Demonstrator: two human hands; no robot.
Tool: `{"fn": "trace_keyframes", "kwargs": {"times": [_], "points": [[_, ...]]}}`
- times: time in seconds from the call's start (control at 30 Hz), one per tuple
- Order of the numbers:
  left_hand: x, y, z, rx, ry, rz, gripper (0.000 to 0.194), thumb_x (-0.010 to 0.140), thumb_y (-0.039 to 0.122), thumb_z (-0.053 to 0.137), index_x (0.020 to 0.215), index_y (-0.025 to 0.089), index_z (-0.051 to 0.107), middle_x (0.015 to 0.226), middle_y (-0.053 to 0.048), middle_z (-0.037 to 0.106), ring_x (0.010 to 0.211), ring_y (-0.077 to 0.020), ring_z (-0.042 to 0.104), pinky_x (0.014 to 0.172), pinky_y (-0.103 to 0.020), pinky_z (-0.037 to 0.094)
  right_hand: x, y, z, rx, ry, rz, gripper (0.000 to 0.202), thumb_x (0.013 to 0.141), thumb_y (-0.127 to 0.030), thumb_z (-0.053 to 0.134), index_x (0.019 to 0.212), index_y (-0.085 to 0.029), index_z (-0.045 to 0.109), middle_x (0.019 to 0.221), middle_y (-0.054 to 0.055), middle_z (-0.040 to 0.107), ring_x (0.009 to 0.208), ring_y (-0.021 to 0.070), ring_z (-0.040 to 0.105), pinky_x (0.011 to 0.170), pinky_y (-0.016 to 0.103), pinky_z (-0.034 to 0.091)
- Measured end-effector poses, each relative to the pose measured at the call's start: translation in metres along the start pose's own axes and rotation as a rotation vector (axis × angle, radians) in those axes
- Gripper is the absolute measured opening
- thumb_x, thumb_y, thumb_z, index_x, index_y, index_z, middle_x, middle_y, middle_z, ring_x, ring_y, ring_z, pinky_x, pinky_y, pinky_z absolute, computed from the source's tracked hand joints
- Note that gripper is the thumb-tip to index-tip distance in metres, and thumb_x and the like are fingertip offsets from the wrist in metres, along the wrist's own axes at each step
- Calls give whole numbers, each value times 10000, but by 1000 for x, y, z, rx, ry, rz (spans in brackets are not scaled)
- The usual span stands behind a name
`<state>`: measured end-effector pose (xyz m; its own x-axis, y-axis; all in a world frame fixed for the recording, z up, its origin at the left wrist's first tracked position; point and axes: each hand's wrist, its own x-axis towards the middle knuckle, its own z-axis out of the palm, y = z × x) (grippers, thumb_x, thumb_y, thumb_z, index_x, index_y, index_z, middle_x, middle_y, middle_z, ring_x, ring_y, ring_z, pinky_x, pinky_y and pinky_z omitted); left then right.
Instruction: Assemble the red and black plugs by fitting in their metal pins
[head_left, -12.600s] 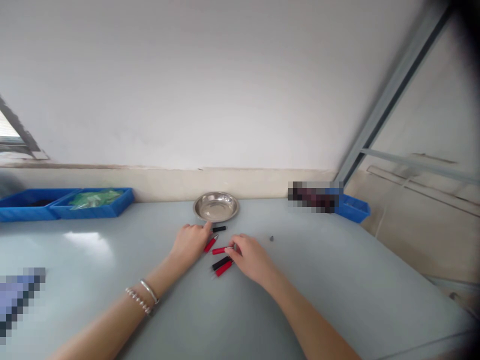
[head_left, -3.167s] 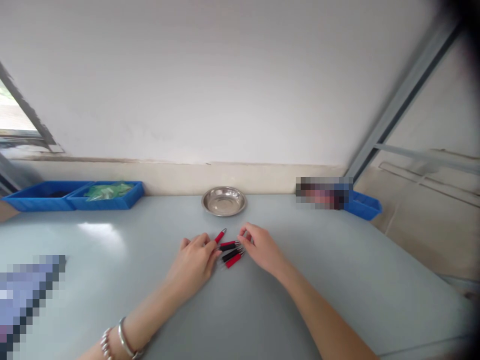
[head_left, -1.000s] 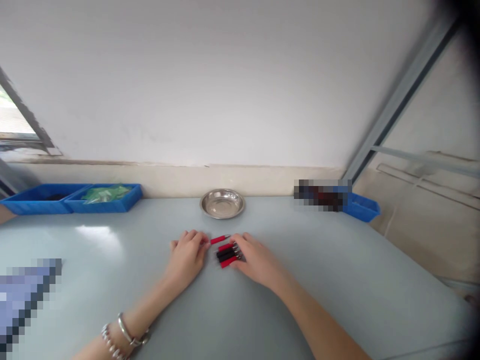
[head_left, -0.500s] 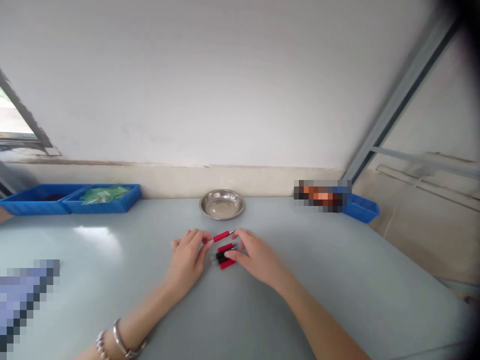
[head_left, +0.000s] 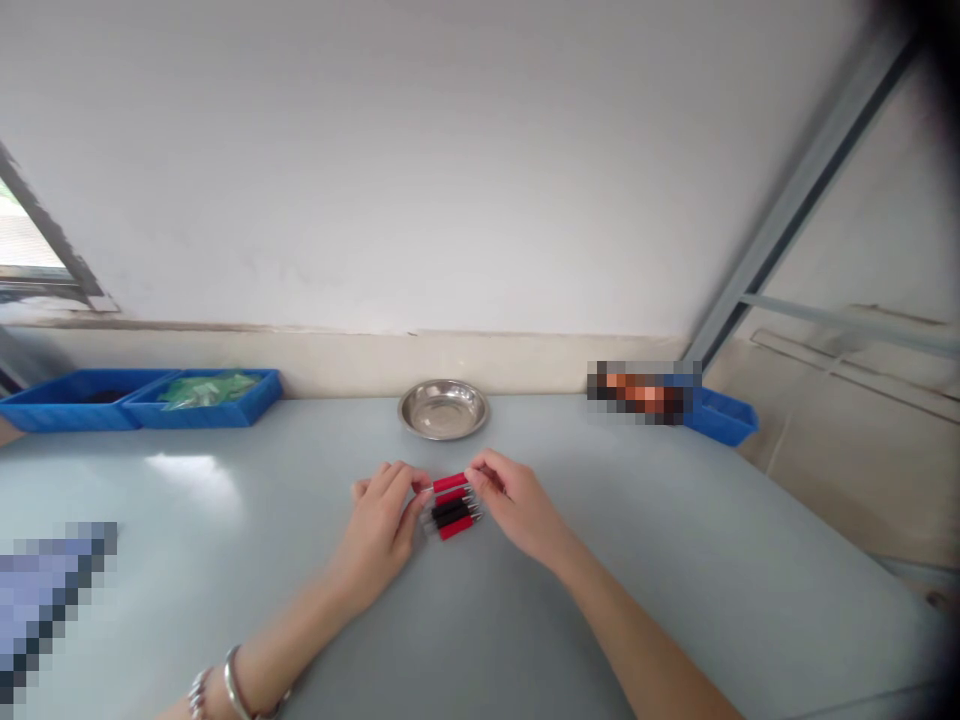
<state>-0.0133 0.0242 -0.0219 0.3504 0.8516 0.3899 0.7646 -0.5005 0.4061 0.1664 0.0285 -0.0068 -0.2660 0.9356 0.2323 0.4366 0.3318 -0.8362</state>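
Note:
A pen with a red grip [head_left: 450, 483] is stretched between my two hands, just beyond a small row of pens. My left hand [head_left: 382, 520] pinches its clear end. At the metal tip end, the thumb and fingers of my right hand [head_left: 517, 505] are closed on it. Below it on the table lie several more pens side by side, among them a black-gripped pen [head_left: 451, 514] and a red-gripped pen [head_left: 457, 528], their tips towards the right. My fingers cover both ends of the held pen.
A round steel dish [head_left: 443, 410] stands beyond my hands by the wall. At the back left are two blue trays [head_left: 217, 410], one with green plastic bags [head_left: 210, 389]. Another blue bin [head_left: 724, 415] sits at the back right beside a blurred-out item. A pixelated bluish object [head_left: 45, 590] lies at left.
My right hand has closed on the tip end of the red pen, moving off the pens on the table. The held pen has shifted slightly right and nearer to me.

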Motion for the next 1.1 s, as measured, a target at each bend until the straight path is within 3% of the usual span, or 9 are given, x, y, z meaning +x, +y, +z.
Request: {"fn": "trace_keyframes", "kwargs": {"times": [0.43, 0.87, 1.1], "points": [[-1, 5, -3, 23, -63, 21, 211, 891, 308, 301, 870, 206, 484, 857, -24, 544, 809, -183, 482, 722, -337, 310, 0, -1, 0, 42, 9, 15, 265, 850, -339, 376, 643, -178, 412, 572, -43, 383, 556, 95, 354, 528, 200, 294], [-1, 8, -5, 58, -39, 34, 255, 889, 301, 288, 801, 199, 505, 801, -18, 544, 765, -176, 491, 708, -333, 311, 1, -2, -1, 62, 23, 29, 321, 854, -388, 364, 610, -180, 371, 552, -42, 353, 540, 95, 344, 518, 207, 294], [-2, 8, -6, 87, 3, 47, 268, 887, 289, 288, 786, 198, 519, 790, -20, 547, 742, -171, 485, 690, -329, 296, 1, -1, -1, 103, -45, 79, 420, 866, -463, 303, 572, -172, 374, 535, -29, 381, 506, 90, 363, 495, 215, 299]]}}
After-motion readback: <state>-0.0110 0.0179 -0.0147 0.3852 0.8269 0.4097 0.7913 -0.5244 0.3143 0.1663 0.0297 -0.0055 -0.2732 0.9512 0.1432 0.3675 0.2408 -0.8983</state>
